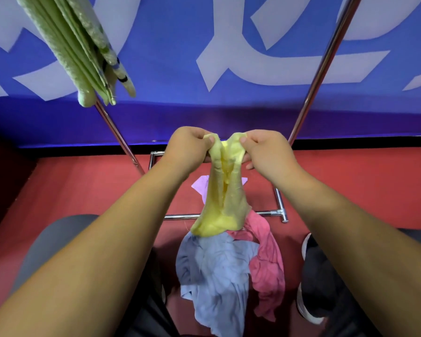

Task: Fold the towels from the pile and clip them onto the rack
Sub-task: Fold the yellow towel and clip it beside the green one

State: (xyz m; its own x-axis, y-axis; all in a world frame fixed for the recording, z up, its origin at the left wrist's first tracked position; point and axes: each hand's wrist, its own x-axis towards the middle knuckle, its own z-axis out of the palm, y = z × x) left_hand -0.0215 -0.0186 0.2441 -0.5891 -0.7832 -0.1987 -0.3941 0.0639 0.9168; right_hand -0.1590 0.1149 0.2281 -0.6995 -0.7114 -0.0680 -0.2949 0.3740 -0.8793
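Note:
A yellow towel (224, 205) hangs bunched between both hands, above the pile. My left hand (188, 148) pinches its top left edge and my right hand (267, 152) pinches its top right edge, the two close together. Below on the red floor lies the pile: a blue towel (216, 276), a pink towel (269, 263) and a lilac towel (201, 186) partly hidden behind the yellow one. The metal rack (323, 66) rises in two slanted poles, with its base bar behind the pile. Green folded towels (78, 49) hang at the upper left; what fastens them is out of view.
A blue banner with pale lettering (229, 57) covers the wall behind the rack. My legs and dark shoes (311, 276) flank the pile on either side. The rack's base frame (281, 211) lies on the floor just beyond the pile.

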